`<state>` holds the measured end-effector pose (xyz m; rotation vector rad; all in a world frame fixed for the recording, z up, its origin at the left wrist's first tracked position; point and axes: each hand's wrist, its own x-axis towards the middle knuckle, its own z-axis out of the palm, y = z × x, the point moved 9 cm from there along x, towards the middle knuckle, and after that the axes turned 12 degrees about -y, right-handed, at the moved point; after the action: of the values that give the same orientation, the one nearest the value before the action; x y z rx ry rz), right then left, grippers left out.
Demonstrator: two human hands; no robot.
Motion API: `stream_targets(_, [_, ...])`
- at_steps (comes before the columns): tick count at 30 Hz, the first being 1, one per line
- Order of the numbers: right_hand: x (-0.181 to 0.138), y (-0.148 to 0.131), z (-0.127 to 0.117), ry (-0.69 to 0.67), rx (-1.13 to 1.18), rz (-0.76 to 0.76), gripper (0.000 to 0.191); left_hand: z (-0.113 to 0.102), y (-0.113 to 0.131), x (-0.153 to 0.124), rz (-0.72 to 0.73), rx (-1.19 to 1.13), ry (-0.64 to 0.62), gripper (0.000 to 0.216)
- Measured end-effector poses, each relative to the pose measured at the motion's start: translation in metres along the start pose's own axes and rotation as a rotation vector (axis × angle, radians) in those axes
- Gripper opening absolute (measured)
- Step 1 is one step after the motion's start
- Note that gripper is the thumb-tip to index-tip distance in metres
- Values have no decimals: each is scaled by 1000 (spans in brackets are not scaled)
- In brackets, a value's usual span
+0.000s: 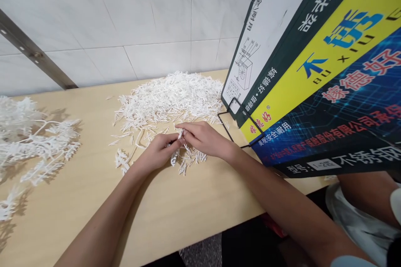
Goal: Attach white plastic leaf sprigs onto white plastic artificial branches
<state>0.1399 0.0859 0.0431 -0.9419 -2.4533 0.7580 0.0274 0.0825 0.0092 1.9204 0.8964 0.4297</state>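
My left hand [160, 151] is closed, its thumb and fingers pinching a white plastic sprue [174, 158] that carries small thin pieces. My right hand [203, 138] meets it from the right, fingertips closed on the upper part of the same sprue. The fingers partly hide the sprue. Under and beside my hands lie loose thin white plastic pieces [191, 158]. Just beyond rises a large heap of such pieces [175, 94]. A small branched sprue [122, 159] rests on the table left of my left hand.
A pile of branched white sprues [40, 146] covers the left of the wooden table [194, 204]. On the right a large printed cardboard box [313, 71] stands by a black wire frame [241, 123]. Another person's arm [368, 196] shows beyond it. A tiled wall [156, 21] closes the back.
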Motion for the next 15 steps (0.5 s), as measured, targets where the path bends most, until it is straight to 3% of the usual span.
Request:
stream_targets(4, [-1,-7,5,7,-45,-32,29,-1,4,1,30,17,65,30])
stream_targets(10, [0,-5,16,-13,-154,-17,20,6,5,1,32,140,-32,29])
stream_targets(15, [1,2,13,-35,83,-18,25,12,12,-3,76,47,-145,24])
